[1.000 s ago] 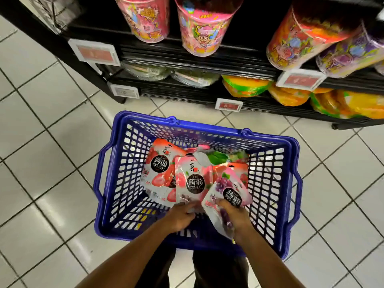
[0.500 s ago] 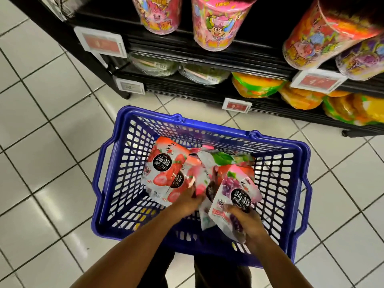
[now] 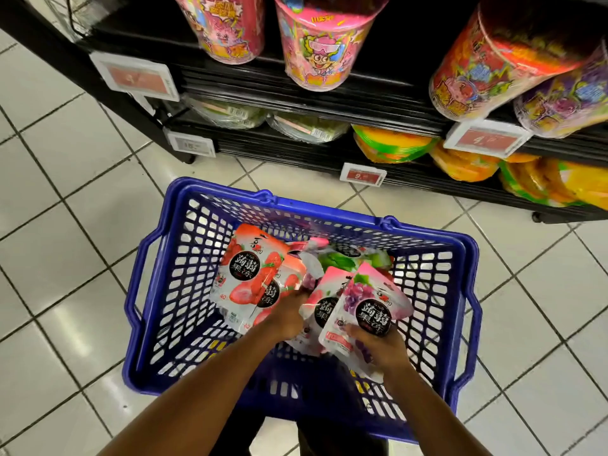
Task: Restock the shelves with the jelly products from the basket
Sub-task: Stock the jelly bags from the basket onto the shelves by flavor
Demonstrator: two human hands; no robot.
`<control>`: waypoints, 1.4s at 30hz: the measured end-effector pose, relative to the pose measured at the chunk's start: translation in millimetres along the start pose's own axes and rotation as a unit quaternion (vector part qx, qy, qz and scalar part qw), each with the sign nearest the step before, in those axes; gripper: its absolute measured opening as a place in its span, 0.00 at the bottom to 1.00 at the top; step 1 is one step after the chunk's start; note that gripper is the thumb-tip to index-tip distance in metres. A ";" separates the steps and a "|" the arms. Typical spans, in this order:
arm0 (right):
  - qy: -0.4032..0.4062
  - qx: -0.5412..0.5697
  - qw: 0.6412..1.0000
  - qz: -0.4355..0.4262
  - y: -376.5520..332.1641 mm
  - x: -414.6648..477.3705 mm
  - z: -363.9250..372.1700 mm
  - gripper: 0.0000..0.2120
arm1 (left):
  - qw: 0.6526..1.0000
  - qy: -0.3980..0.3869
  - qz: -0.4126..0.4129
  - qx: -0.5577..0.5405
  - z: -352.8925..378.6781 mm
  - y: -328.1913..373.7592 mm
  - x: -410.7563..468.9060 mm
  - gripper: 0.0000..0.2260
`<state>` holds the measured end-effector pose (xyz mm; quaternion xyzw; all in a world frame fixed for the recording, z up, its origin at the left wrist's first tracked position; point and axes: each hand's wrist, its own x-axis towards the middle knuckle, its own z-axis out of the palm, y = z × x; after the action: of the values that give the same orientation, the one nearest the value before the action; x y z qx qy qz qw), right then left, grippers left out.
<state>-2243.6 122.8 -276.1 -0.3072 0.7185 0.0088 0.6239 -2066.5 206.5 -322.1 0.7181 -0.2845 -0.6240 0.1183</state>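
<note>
My right hand [image 3: 378, 352] grips a grape jelly pouch [image 3: 367, 307] by its lower end, inside the blue basket [image 3: 154, 327] on the floor. My left hand [image 3: 286, 319] sits among the pouches just beside it; I cannot tell whether it grasps one. Strawberry pouches [image 3: 246, 274] lie further in. Beyond, the shelves [image 3: 329, 100] carry pink tubs [image 3: 317, 44].

A single wide-angle camera, worn on the person's head, looked forward and steeply down. It hung close above a blue basket [image 3: 329, 211] that filled the middle of the frame on a tiled floor [image 3: 65, 258]. The black shelves [image 3: 362, 103] ran across the top edge, bowed by the lens, seen from above and near.
</note>
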 end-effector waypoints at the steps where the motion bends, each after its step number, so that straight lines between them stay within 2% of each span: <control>1: 0.013 -0.005 1.000 -0.012 1.5 2.6 2.0 0.15 | 0.999 0.001 0.030 0.030 2.4 -1.7 1.3 0.30; 3: 0.029 0.004 0.999 -0.045 5.1 8.2 5.8 0.15 | 0.990 0.014 0.076 0.122 6.6 -2.8 5.3 0.26; 5: 0.028 0.011 0.998 -0.063 10.2 12.7 7.5 0.17 | 0.970 0.026 0.085 0.227 5.3 -3.6 12.5 0.22; 9: 0.009 -0.012 0.998 -0.064 21.0 19.2 4.9 0.18 | 0.887 0.006 0.097 0.451 2.1 -1.1 24.4 0.30; 12: 0.000 -0.021 0.998 -0.051 24.2 23.0 1.3 0.21 | 0.857 0.044 0.102 0.503 3.9 4.6 28.9 0.27; 15: -0.003 -0.024 0.999 -0.044 25.2 21.9 -2.8 0.19 | 0.845 0.087 0.117 0.515 2.1 7.8 21.2 0.23; 18: -0.010 -0.036 0.999 -0.037 22.0 14.0 -4.6 0.20 | 0.854 0.118 0.151 0.483 -10.8 14.3 1.7 0.21; 21: -0.008 -0.073 0.995 -0.063 16.1 4.0 -3.9 0.23 | 0.844 0.164 0.251 0.445 -33.9 22.6 -31.6 0.16; 26: 0.002 -0.098 0.990 -0.103 14.7 -19.5 6.3 0.38 | 0.856 0.225 0.316 0.340 -57.8 29.8 -77.7 0.26; 28: 0.004 -0.093 0.990 -0.104 17.1 -25.5 12.5 0.38 | 0.852 0.252 0.328 0.320 -68.0 33.9 -87.1 0.26; 30: 0.014 -0.088 0.990 -0.105 20.5 -28.5 16.9 0.37 | 0.848 0.242 0.337 0.331 -79.6 33.4 -95.4 0.26; 33: 0.028 -0.111 0.987 -0.113 21.7 -31.5 22.9 0.36 | 0.845 0.215 0.299 0.387 -86.7 28.4 -101.7 0.26; 34: 0.032 -0.116 0.986 -0.114 22.0 -30.7 24.6 0.34 | 0.860 0.201 0.289 0.370 -83.9 24.8 -98.4 0.24; 36: 0.037 -0.125 0.985 -0.112 22.2 -28.7 29.4 0.32 | 0.918 0.161 0.264 0.250 -74.4 17.7 -84.4 0.23; 38: 0.045 -0.152 0.982 -0.107 21.6 -26.4 32.1 0.32 | 0.950 0.127 0.245 0.144 -59.7 14.1 -68.4 0.28; 40: 0.054 -0.177 0.976 -0.111 21.4 -23.5 29.9 0.34 | 0.959 0.201 0.193 0.060 -43.0 5.7 -49.7 0.26; 42: 0.048 -0.186 0.975 -0.115 20.9 -16.4 25.9 0.36 | 0.951 0.300 0.072 0.000 -27.9 -4.4 -31.1 0.21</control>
<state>-2229.4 157.0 -274.8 -0.4985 0.6931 0.0557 0.5176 -2040.3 222.2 -293.3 0.8501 -0.2862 -0.3694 0.2428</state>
